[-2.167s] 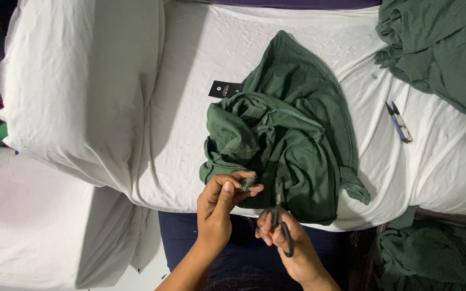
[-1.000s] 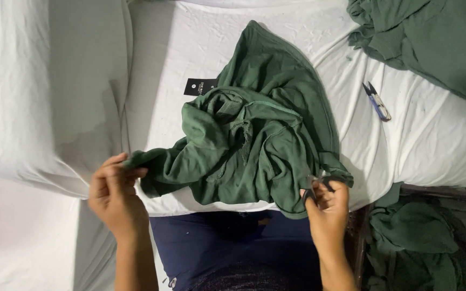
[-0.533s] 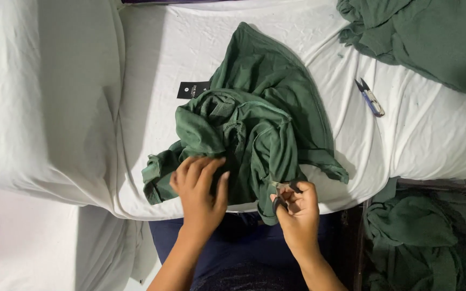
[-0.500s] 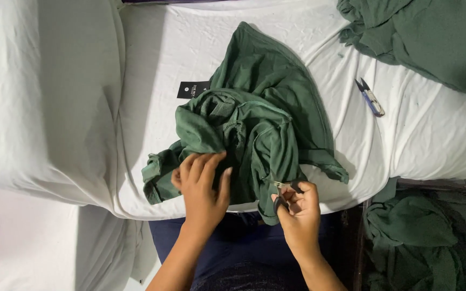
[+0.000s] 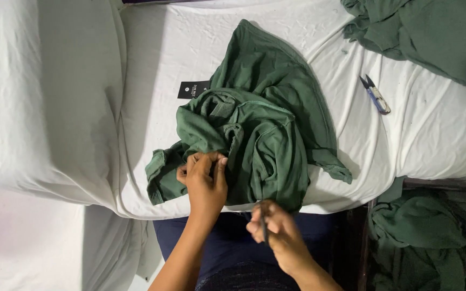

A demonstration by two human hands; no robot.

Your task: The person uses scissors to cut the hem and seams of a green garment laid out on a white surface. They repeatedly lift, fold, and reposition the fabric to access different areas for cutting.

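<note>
A crumpled dark green garment [image 5: 265, 124] lies on the white sheet in front of me, a black tag [image 5: 193, 89] at its upper left. My left hand [image 5: 205, 180] pinches a fold of the green fabric near its lower left part. Just below the cloth's front edge, my right hand [image 5: 276, 231] is closed around a small dark tool, likely thread snips, whose tip points up toward the hem.
A second pair of blue-handled snips [image 5: 375, 95] lies on the sheet at the right. More green garments are heaped at the top right [image 5: 432, 32] and on the floor at lower right [image 5: 422, 231]. A white-covered surface [image 5: 44, 97] fills the left side.
My left hand came in from the far left, lay flat on the cloth, then pinched a fold. My right hand moved left and down with the snips, off the hem.
</note>
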